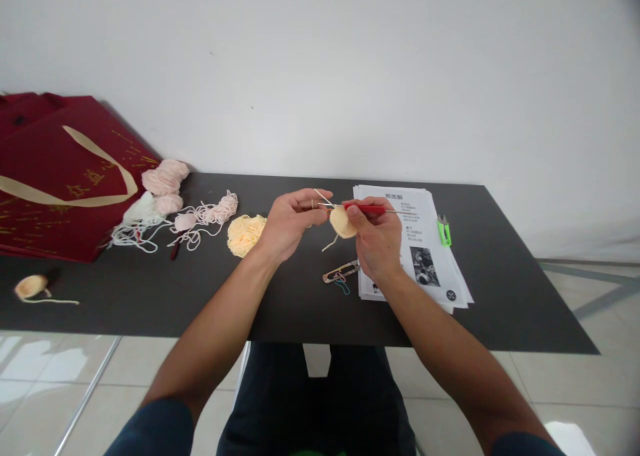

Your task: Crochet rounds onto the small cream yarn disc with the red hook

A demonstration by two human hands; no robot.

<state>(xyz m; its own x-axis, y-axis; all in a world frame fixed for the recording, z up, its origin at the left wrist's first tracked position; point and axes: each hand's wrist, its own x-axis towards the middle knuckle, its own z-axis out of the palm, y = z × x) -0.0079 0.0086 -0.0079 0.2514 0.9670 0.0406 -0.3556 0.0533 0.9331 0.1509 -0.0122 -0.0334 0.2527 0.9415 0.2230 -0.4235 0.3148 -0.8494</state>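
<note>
We pinch red-handled crochet hook (367, 209) in right hand (377, 239); cream crochet piece (343, 222) just left of grip. Left hand (290, 221) pinches yarn strand (323, 197).

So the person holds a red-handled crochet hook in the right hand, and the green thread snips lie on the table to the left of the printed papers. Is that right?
Not quite. In the head view the green thread snips lie to the right of the printed papers, not the left. The right hand does hold the red-handled crochet hook.

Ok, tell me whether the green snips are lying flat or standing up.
Lying flat: the green snips rest lengthwise on the black table, beside the paper sheets.
</note>
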